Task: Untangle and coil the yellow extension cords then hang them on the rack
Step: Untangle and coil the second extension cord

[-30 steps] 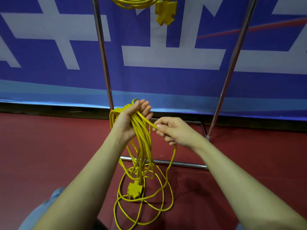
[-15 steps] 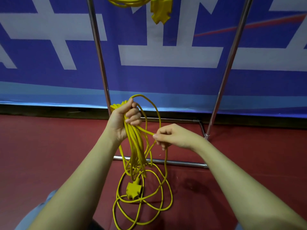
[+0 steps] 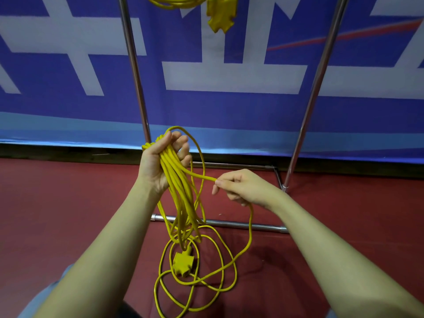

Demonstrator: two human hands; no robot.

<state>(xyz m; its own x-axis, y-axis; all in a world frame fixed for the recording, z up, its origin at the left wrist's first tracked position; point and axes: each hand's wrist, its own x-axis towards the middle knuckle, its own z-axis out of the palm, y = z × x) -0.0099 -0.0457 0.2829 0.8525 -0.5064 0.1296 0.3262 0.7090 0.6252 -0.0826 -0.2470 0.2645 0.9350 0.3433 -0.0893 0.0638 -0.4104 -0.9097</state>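
A left hand (image 3: 160,161) grips the gathered loops of a yellow extension cord (image 3: 181,203) while the right hand (image 3: 241,187) pinches one strand, slack pooled on the red floor (image 3: 57,214)

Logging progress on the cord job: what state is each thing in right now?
Left hand: grips bundled loops.
Right hand: pinches one strand.
Held cord: partly coiled, rest loose on floor.
Socket block: on floor.
Hung cord: coiled, hanging.
Rack: upright.

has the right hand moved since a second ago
Yes. The right hand has drawn its strand rightward, away from the left hand's coil and nearer the rack's right pole.
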